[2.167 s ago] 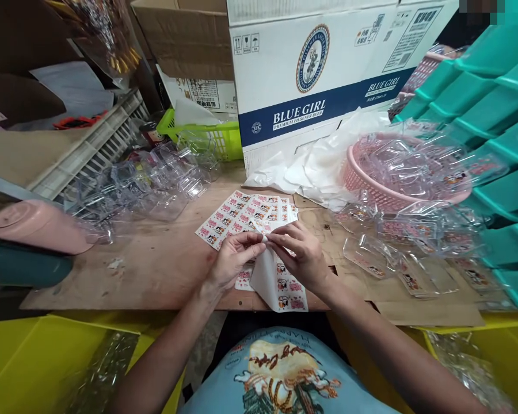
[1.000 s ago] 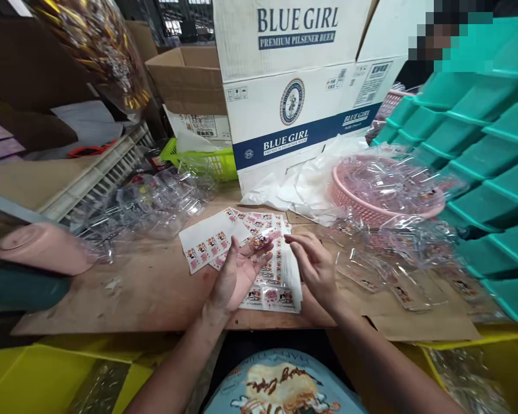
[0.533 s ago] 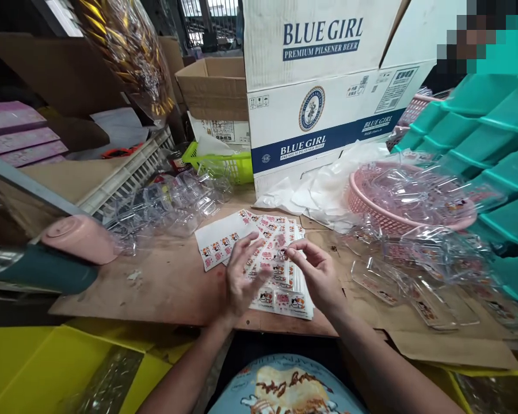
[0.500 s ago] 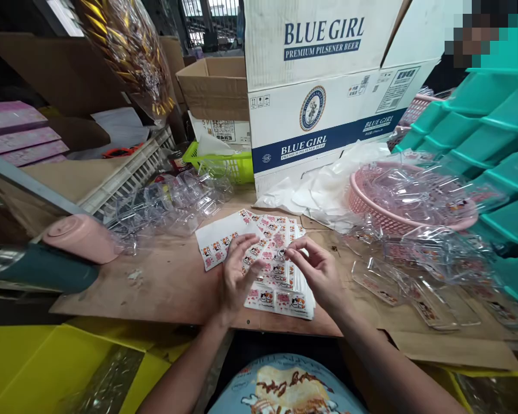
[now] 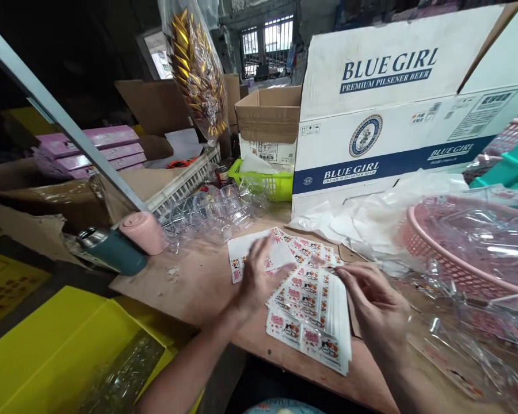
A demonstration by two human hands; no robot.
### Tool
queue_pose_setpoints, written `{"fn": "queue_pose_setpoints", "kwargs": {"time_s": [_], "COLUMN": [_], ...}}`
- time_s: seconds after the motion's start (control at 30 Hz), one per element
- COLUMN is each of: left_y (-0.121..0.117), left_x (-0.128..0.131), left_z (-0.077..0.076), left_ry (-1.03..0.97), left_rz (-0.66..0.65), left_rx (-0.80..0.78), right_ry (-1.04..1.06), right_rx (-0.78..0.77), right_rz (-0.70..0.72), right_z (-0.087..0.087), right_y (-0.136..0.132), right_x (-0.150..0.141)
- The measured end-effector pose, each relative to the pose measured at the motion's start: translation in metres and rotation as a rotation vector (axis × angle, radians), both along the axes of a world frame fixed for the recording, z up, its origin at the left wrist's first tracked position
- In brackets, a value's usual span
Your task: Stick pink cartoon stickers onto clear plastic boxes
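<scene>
A stack of sticker sheets (image 5: 309, 299) printed with cartoon cats and pink lettering lies fanned out on the wooden table. Over its left side my left hand (image 5: 256, 276) hovers with fingers apart, smeared by motion, and nothing shows in it. At the stack's right edge my right hand (image 5: 373, 305) pinches thumb and forefinger together on what looks like a small clear sticker, mostly lost in blur. A partly peeled white backing sheet (image 5: 246, 244) sticks out at the stack's upper left.
Clear plastic cases lie in a pink basket (image 5: 418, 241) and beside it on the right. More clear plastic pieces (image 5: 207, 210) sit back left, near a teal bottle (image 5: 116, 251) and a pink cup (image 5: 142, 232). A large white carton (image 5: 397, 138) stands behind.
My view has swung left, so the things sit further right in the picture. The right hand stays pinched, a little further off the stack's right side; the left stays open.
</scene>
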State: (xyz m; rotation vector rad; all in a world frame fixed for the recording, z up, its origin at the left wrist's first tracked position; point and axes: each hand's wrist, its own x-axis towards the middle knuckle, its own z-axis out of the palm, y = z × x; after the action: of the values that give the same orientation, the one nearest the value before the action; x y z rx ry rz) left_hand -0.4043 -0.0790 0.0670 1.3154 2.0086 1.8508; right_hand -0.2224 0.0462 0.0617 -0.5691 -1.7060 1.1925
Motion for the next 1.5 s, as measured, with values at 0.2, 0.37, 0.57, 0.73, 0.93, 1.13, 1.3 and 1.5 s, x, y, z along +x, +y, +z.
{"fn": "queue_pose_setpoints", "kwargs": {"time_s": [0.2, 0.37, 0.57, 0.73, 0.93, 1.13, 1.3, 1.5], "left_y": [0.037, 0.029, -0.003, -0.018, -0.012, -0.015, -0.021, -0.023], "left_x": [-0.128, -0.127, -0.057, 0.000, 0.045, 0.053, 0.064, 0.071], "left_z": [0.012, 0.014, -0.004, -0.013, -0.013, -0.011, -0.016, -0.021], "left_ry": [0.691, 0.792, 0.549, -0.037, -1.120, -1.235, -1.198, -1.156], "left_rz": [0.306, 0.224, -0.135, -0.019, -0.365, -0.334, -0.351, -0.338], "left_rx": [-0.490, -0.416, -0.142, 0.053, 0.187, 0.224, 0.177, 0.145], "right_ry": [-0.109, -0.059, -0.005, 0.199, 0.042, -0.164, -0.194, -0.159], "right_rx": [0.059, -0.245, -0.860, -0.748, -0.382, -0.405, -0.783, -1.018], "right_rz": [0.172, 0.282, 0.472, 0.330, 0.330, 0.477, 0.860, 0.876], "right_z": [0.002, 0.000, 0.003, -0.005, -0.016, 0.007, 0.021, 0.010], "right_y": [-0.011, -0.015, 0.003, -0.004, -0.017, -0.011, -0.017, -0.026], "right_x": [0.000, -0.007, -0.035, -0.042, -0.024, 0.025, 0.050, 0.044]}}
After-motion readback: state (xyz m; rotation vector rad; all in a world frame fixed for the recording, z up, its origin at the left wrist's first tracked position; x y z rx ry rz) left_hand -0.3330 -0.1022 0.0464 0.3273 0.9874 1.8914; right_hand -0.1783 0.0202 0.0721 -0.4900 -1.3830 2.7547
